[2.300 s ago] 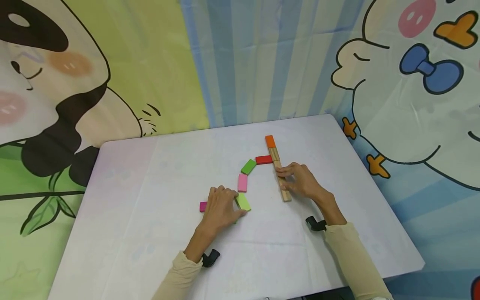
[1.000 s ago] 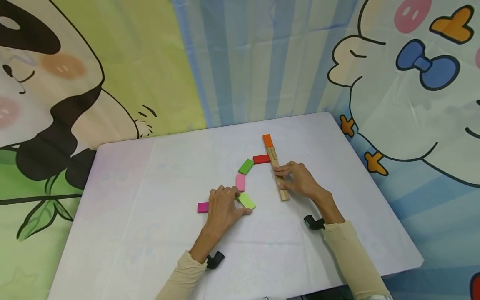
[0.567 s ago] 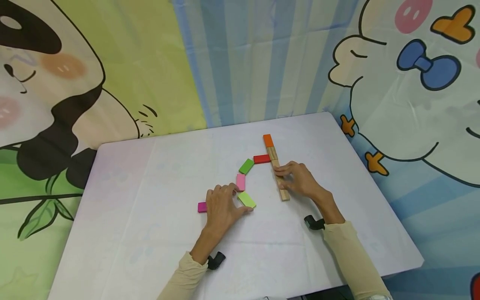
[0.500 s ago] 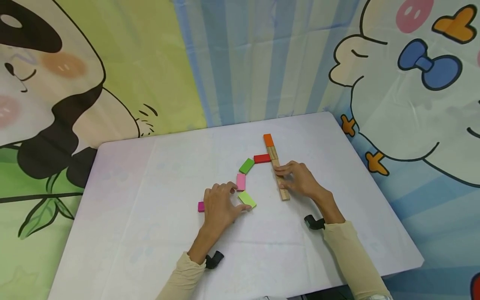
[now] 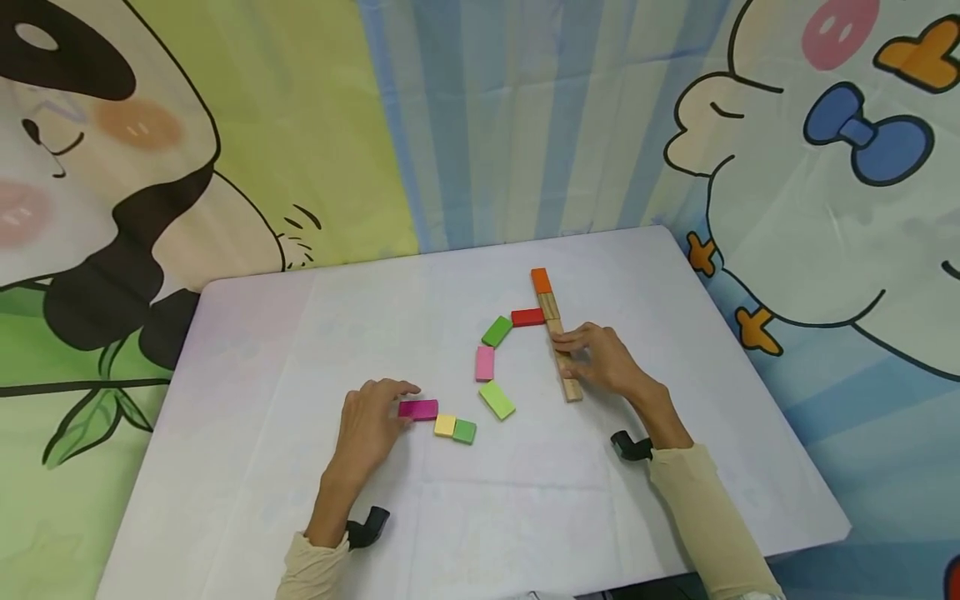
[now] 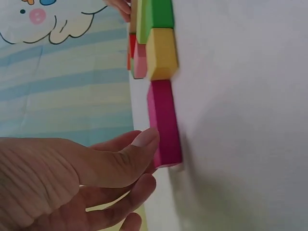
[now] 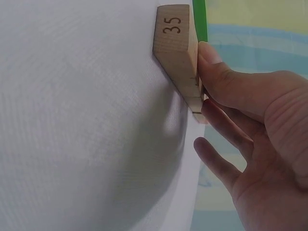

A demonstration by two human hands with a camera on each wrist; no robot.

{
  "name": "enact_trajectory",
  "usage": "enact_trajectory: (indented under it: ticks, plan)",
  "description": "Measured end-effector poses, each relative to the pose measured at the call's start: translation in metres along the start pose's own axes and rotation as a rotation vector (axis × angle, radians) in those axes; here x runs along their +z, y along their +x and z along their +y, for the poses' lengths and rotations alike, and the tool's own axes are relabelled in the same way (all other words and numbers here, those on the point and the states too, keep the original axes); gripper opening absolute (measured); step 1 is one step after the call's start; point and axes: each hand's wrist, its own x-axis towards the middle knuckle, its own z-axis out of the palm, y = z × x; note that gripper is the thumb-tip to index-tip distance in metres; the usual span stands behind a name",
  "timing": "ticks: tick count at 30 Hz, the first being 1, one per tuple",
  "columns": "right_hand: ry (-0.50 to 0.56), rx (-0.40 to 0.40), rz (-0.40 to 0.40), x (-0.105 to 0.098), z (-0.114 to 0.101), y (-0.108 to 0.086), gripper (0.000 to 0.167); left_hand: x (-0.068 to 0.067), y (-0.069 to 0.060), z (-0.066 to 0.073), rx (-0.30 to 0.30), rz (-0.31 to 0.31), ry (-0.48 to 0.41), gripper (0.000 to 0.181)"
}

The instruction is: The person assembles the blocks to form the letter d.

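My left hand (image 5: 367,429) is around the near end of a magenta wooden block (image 5: 417,410). In the head view its forefinger lies just beyond the block and its thumb on the near side; the left wrist view shows the thumb (image 6: 144,138) along the block's edge, with no firm grip visible. Beside it are a yellow block (image 5: 445,426) and a green block (image 5: 464,432). My right hand (image 5: 607,362) rests its thumb and fingertips on a straight row of plain wooden blocks (image 5: 572,390). The row's end bears the number 35 (image 7: 172,25). Some of the row is hidden beneath the fingers.
An arc of blocks curves from the row: red (image 5: 528,317), green (image 5: 497,331), pink (image 5: 485,364) and light green (image 5: 497,400). An orange block (image 5: 540,280) tops the row. The white table (image 5: 300,358) meets a printed cloth backdrop (image 5: 495,125).
My left hand has left the light green block and moved left to the magenta one, uncovering the yellow and green blocks. Earlier, the light green block was turned. My right hand stays put.
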Motion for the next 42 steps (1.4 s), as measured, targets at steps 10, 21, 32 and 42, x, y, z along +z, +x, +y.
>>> enact_trajectory:
  ticks: [10, 21, 32, 42]
  plan:
    - [-0.002, 0.002, -0.004, -0.002, -0.001, 0.000, 0.052, 0.006, 0.004, -0.006, -0.006, -0.044, 0.105, 0.035]
    - [-0.002, -0.027, -0.002, 0.000, -0.001, -0.001, 0.053, 0.003, -0.002, -0.022, 0.226, 0.048, 0.210, 0.026]
    - [-0.010, -0.044, 0.010, -0.003, 0.003, 0.000, 0.053, 0.004, 0.014, 0.010, 0.428, 0.135, 0.125, 0.029]
    - [0.001, -0.035, 0.009, -0.001, 0.002, 0.000, 0.051, 0.059, 0.021, 0.090, 0.733, 0.000, 0.184, 0.025]
